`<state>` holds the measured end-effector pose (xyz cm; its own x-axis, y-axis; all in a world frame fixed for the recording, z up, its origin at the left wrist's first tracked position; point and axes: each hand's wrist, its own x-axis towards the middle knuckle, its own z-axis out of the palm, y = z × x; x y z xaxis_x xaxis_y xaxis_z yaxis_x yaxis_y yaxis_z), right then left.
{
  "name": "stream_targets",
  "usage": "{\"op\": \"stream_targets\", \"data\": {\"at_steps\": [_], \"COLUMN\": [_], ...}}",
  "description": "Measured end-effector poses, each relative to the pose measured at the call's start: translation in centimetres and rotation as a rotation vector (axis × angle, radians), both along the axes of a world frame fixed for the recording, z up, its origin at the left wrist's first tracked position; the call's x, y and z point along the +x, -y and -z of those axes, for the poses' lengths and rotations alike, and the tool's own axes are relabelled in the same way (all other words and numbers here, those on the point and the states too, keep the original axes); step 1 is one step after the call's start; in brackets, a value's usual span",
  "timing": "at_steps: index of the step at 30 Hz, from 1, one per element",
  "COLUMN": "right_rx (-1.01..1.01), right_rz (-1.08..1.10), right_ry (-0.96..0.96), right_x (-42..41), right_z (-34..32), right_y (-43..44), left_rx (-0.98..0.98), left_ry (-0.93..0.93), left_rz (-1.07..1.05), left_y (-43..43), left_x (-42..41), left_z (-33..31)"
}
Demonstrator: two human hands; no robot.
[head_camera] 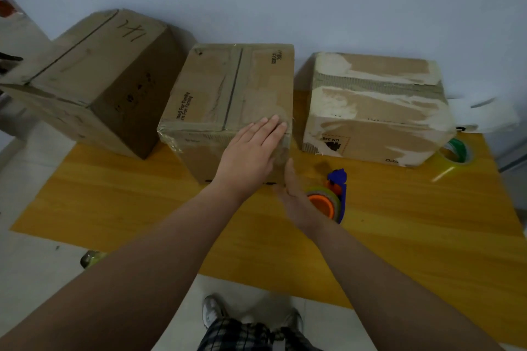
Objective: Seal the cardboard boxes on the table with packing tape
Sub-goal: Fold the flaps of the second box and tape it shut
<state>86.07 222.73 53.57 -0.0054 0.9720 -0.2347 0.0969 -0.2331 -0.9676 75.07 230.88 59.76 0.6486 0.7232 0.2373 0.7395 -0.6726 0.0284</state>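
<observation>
Right now both my arms reach forward over the wooden table (pixel 399 231) toward the middle box (pixel 228 85), which stands between two other cardboard boxes along the wall. My left hand (pixel 251 151) lies flat, palm down, fingers straight and close together, draped over the box's near top edge by its right corner, with the fingertips resting on the lid. My right hand (pixel 293 194) is lower, turned edge-on with the palm facing left and the thumb pointing up along the box's near right corner; its fingers are relaxed and hold nothing, though the hand is slightly blurred. Just behind that hand, on the table, lies the blue tape dispenser (pixel 338 194) with its orange core, free of both hands. The left box (pixel 94 74) sits tilted at the table's far left, partly off the edge. The right box (pixel 376 105), patched with torn pale tape, stands apart to the right, and a loose tape roll (pixel 456 152) lies beside its near right corner.
</observation>
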Motion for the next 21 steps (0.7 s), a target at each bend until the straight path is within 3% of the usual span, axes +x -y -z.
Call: {"op": "stream_targets", "data": {"at_steps": [4, 10, 15, 21], "right_rx": [0.103, 0.158, 0.236, 0.216], "right_rz": [0.175, -0.024, 0.063, -0.205], "right_ry": [0.011, 0.126, 0.536, 1.006], "right_x": [1.3, 1.7, 5.4, 6.6], "right_z": [-1.0, -1.6, -3.5, -5.7], "right_y": [-0.9, -1.6, -3.9, -6.7], "left_rx": [0.0, -0.007, -0.022, -0.033], "left_ry": [0.0, 0.009, 0.022, 0.031], "left_rz": [0.02, 0.018, 0.032, 0.035], "left_y": [-0.3, -0.2, -0.3, -0.1], "left_x": [-0.1, -0.1, -0.1, -0.1], "left_z": [-0.1, 0.1, 0.1, -0.1]}}
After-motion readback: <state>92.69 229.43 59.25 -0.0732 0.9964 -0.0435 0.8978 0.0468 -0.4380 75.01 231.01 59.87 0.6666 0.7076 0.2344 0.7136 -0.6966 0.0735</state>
